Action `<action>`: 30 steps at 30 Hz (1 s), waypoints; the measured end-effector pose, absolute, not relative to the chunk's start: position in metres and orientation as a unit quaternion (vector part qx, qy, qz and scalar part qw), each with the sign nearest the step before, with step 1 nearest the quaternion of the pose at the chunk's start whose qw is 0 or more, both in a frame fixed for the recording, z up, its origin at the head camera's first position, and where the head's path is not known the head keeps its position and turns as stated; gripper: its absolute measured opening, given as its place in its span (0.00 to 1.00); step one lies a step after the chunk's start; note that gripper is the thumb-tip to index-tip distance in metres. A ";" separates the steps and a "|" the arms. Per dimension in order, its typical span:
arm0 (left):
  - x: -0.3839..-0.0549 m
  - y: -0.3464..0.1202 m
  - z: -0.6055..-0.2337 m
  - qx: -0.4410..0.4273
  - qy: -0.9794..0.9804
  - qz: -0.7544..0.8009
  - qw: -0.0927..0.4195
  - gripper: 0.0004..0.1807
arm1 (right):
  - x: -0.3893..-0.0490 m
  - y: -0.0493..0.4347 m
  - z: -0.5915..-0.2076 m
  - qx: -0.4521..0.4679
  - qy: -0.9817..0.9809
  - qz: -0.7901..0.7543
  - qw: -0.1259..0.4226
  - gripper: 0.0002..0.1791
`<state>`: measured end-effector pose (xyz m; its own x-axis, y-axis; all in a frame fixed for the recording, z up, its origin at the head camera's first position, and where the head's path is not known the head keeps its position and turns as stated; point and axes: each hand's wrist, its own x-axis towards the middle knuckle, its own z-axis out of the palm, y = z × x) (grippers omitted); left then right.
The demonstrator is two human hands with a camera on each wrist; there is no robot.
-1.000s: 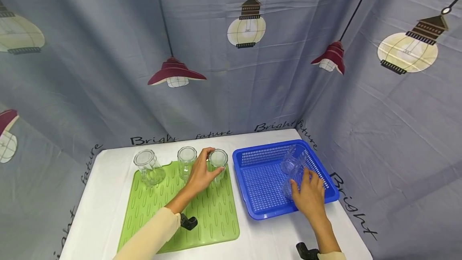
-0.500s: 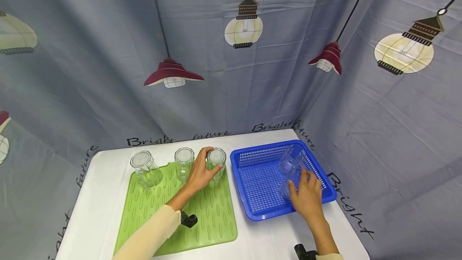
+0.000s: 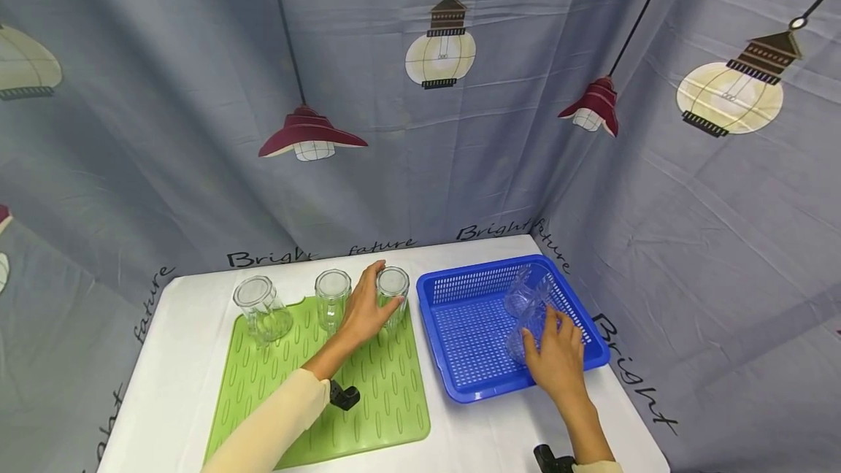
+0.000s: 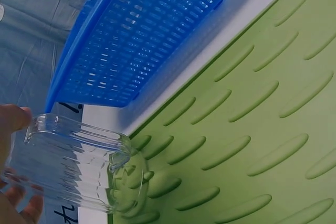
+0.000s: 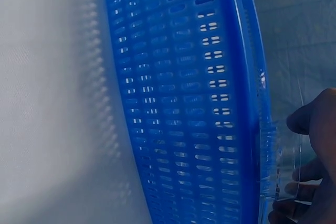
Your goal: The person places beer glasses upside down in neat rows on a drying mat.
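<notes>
My left hand (image 3: 364,311) is around an upside-down clear glass (image 4: 73,166) at the back right of a green ridged mat (image 3: 388,414). In the left wrist view its rim is on the mat; the thumb lies by its base and the other fingers show past its far side. The fingers look loosely spread. Two more upside-down glasses, one in the middle (image 3: 331,294) and one at the left (image 3: 263,312), stand along the mat's back edge. My right hand (image 3: 558,356) reaches into a blue basket (image 3: 460,389), its thumb and fingers gripping a clear glass (image 5: 283,156).
Another clear glass (image 3: 519,299) lies farther back in the basket. Both mat and basket are on a white-covered table (image 3: 486,429), the basket on the right. A grey curtain (image 3: 368,188) printed with lamps hangs behind and beside the table.
My left fingers have spread slightly away from the glass, which stays in place on the mat. The right hand holds nearly the same position in the basket. The head view has shifted slightly.
</notes>
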<state>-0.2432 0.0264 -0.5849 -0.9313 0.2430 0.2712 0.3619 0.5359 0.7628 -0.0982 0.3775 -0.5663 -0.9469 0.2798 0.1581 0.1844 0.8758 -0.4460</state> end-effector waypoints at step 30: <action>-0.231 0.011 -0.588 -0.170 -0.865 -0.469 0.052 0.52 | -0.099 0.377 -0.567 -0.121 -0.965 0.193 0.131 0.44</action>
